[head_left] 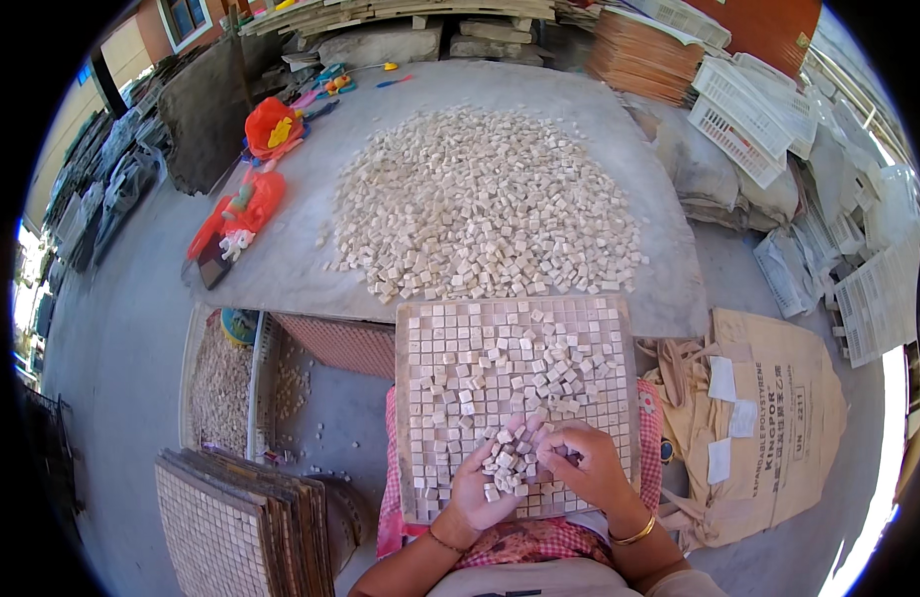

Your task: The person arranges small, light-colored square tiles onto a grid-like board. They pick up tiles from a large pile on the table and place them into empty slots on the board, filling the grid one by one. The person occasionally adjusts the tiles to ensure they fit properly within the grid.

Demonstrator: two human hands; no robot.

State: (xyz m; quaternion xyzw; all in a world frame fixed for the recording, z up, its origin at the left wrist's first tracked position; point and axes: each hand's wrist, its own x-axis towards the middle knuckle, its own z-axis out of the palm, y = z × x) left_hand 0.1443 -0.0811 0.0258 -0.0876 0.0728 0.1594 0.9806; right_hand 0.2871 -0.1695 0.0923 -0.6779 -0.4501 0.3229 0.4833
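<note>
My left hand (473,494) is palm up and cupped around a heap of small pale stone tiles (510,464). My right hand (591,465) is close beside it on the right, thumb and fingers curled together over the edge of the heap. What its fingertips pinch, if anything, is hidden. Both hands are above the near part of a square grid tray (404,398), which lies over my lap. Many of its cells hold tiles lying flat, while loose tiles (549,368) are scattered on top, mostly right of the middle.
A large mound of tiles (480,199) covers the table (669,269) beyond the tray. Red plastic bags (251,204) lie at the table's left. Stacked filled trays (216,527) stand at lower left, near a crate of chips (221,388). A brown sack (778,428) lies at right.
</note>
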